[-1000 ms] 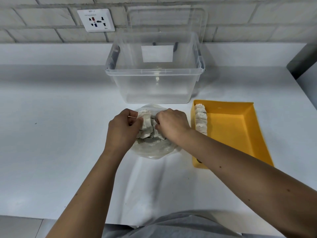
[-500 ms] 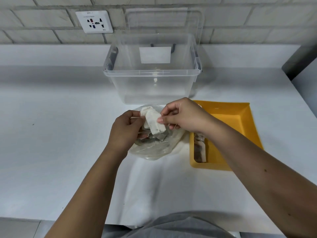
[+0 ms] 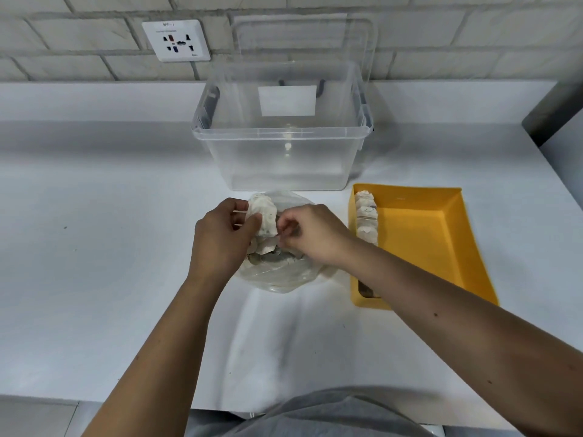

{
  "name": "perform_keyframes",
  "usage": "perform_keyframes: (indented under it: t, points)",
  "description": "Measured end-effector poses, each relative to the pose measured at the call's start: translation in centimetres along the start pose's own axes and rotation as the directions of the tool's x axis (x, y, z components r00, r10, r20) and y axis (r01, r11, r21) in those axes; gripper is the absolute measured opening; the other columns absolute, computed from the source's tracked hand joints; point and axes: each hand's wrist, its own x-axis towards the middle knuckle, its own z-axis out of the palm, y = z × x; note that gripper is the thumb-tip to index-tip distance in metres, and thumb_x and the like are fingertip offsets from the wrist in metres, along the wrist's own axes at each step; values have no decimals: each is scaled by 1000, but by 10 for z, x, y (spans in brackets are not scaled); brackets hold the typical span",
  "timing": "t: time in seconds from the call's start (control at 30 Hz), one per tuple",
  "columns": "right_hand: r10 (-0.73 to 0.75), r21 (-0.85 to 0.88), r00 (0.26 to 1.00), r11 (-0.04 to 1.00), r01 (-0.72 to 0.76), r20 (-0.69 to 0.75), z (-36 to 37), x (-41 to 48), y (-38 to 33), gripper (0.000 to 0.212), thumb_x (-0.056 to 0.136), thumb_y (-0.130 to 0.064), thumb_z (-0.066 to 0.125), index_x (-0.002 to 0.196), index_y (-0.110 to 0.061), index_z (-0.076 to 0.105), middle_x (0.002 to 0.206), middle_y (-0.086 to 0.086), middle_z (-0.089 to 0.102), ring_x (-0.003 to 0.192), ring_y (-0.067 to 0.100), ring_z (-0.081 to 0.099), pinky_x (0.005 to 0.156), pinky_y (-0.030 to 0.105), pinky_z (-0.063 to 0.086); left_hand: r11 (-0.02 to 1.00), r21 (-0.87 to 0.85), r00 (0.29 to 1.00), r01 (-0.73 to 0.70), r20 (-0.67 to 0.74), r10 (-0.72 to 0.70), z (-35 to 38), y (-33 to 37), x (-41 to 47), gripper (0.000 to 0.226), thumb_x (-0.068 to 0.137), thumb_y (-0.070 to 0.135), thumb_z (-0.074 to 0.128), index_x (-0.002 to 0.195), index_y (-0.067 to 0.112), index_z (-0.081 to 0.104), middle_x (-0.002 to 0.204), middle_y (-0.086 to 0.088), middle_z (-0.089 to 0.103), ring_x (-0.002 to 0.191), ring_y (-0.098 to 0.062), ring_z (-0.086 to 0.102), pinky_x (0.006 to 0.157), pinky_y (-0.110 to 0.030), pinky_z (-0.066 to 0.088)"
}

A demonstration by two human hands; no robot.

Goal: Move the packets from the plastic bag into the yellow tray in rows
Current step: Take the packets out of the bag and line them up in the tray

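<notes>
Head view: both hands (image 3: 266, 234) pinching one crumpled off-white packet (image 3: 264, 219) over the clear plastic bag (image 3: 277, 275)

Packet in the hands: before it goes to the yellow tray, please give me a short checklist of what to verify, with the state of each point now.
1. Packet held: ok, the left hand grips it above the plastic bag.
2. Right hand grip on it: cannot tell, its fingertips sit at the packet's edge.
3. Packet free of the others in the bag: cannot tell, more packets lie just below it.
4. Yellow tray has room: ok, only one row runs along its left wall.
5. Next slot in that row: cannot tell, the right forearm covers its near end.
6. Path to the tray: ok, nothing stands between.
</notes>
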Motion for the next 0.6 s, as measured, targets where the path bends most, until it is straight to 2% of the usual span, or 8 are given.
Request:
perform_keyframes:
  t: [0.07,0.13,0.23,0.33,0.4,0.5,0.6]
  points:
    - [-40,-142,998,989,47,46,6,2,-1,18,75,-19,78,89,-25,69,83,-12,65,80,12,60,69,27,46,1000,0,1000,-11,-6,11,0,0,1,9,89,25,68,97,27,66,90,3,75,81,-21,73,82,-43,58]
    - [-48,-223,998,973,58,52,15,6,0,22,75,-27,78,95,-27,68,90,-8,66,84,17,60,69,28,47,1000,-14,1000,-18,-14,18,0,0,1,9,88,25,68,94,30,66,89,3,75,81,-21,73,82,-45,58]
    - [-64,-311,998,948,62,1,30,11,4,20,78,-30,75,97,-30,68,94,-7,66,88,20,64,66,27,43,1000,-12,1000,-22,-14,22,0,0,1,16,88,24,68,85,38,61,88,3,74,81,-21,73,82,-45,59]
    - [-101,-364,992,929,66,-78,35,14,6,17,83,-32,69,100,-27,68,97,-2,69,90,24,65,65,28,42,1000,-14,999,-28,-18,28,-1,0,1,16,88,25,69,86,38,61,88,3,75,81,-21,73,82,-45,59]
    - [-109,-357,990,931,68,-94,31,12,6,16,85,-30,68,100,-24,69,96,-1,69,90,25,65,69,32,50,1000,-23,1000,-21,-18,21,-2,-1,2,15,88,24,69,87,38,62,88,3,75,80,-21,73,81,-45,59]
    - [-104,-273,989,959,73,-101,12,-1,4,9,85,-23,68,94,-22,70,95,-3,65,88,19,62,73,32,50,999,-43,1000,-11,-11,10,-3,-2,2,11,87,26,68,89,36,65,87,4,75,80,-19,73,81,-45,59]
    - [-115,-126,987,987,101,-113,-19,-25,-3,3,86,-19,66,89,-19,65,90,-6,61,72,7,56,65,27,45,998,-68,1000,-1,1,1,-3,-1,2,10,87,26,68,91,35,66,88,4,75,82,-18,72,81,-45,60]
